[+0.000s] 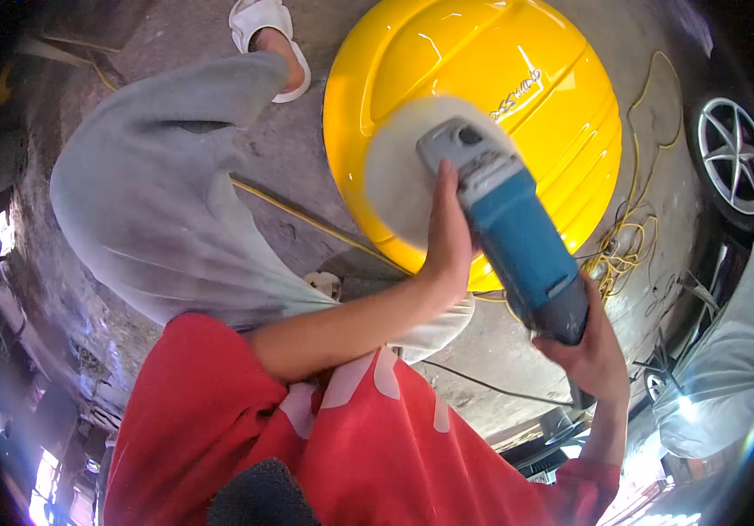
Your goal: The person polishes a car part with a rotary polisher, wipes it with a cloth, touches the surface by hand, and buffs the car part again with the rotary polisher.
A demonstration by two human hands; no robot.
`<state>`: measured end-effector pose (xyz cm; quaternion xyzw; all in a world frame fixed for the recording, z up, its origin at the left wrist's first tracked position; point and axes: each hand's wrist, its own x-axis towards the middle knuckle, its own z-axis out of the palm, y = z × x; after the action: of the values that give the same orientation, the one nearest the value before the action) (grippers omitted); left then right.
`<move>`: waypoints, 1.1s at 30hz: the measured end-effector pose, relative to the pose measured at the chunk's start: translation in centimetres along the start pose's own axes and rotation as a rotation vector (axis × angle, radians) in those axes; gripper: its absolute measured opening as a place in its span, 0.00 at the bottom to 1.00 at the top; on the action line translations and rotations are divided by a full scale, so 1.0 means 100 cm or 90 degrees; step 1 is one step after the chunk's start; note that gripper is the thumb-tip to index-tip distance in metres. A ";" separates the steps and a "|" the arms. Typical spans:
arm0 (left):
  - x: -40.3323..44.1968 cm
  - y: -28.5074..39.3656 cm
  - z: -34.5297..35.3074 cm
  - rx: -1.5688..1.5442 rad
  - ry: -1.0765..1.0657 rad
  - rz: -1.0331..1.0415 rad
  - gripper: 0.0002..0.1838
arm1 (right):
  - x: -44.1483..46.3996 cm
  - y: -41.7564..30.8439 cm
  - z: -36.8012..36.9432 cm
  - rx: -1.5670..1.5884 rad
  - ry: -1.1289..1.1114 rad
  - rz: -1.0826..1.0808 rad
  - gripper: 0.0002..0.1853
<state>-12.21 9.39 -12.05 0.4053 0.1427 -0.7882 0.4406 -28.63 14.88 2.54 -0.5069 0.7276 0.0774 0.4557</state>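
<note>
A blue angle polisher (521, 232) with a grey metal head lies diagonally across the middle of the head view. My left hand (451, 230) is closed around its front end, just behind the head. At the rear, my right hand (591, 346) wraps around the dark end of the body. The round white buffing pad (394, 175) looks smeared, as if spinning, and overlaps the lower left of a glossy yellow ribbed cover (473, 44). Whether the pad presses on that surface cannot be made out. Dark lettering, partly hidden by the tool, runs across the cover.
A yellow cord (626, 254) lies tangled on the concrete floor (175, 53) to the right. Another yellow cord (307, 215) passes beside my bent leg (158, 193). A car wheel (733, 156) stands at far right, above grey cloth (718, 377). A black cable (499, 386) trails below the polisher.
</note>
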 end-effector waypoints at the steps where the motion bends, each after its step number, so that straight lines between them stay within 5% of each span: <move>1: 0.005 0.003 0.006 0.004 -0.027 0.005 0.35 | 0.005 -0.001 -0.001 0.000 0.035 0.002 0.53; 9: -0.033 -0.008 -0.031 -0.012 0.072 0.030 0.36 | -0.003 0.011 0.012 -0.025 -0.077 -0.091 0.52; 14: -0.043 -0.012 -0.038 0.005 0.099 0.008 0.36 | -0.008 0.006 0.010 0.001 -0.153 -0.003 0.53; 19: 0.010 -0.002 0.004 0.011 -0.024 0.019 0.34 | 0.005 0.010 0.000 -0.035 0.051 -0.066 0.52; 23: 0.015 0.003 0.008 0.044 -0.048 0.039 0.34 | 0.010 0.001 0.002 0.015 0.059 -0.035 0.50; 29: -0.051 -0.008 -0.049 0.033 0.164 0.044 0.33 | -0.009 0.032 0.055 0.064 -0.062 -0.121 0.49; 33: -0.067 -0.022 -0.102 0.144 0.207 0.101 0.33 | -0.016 0.066 0.115 0.175 -0.147 -0.060 0.53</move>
<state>-6.81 20.45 -13.66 0.5840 0.0901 -0.6864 0.4239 -27.09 25.68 -5.19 -0.4613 0.6496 0.0132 0.6042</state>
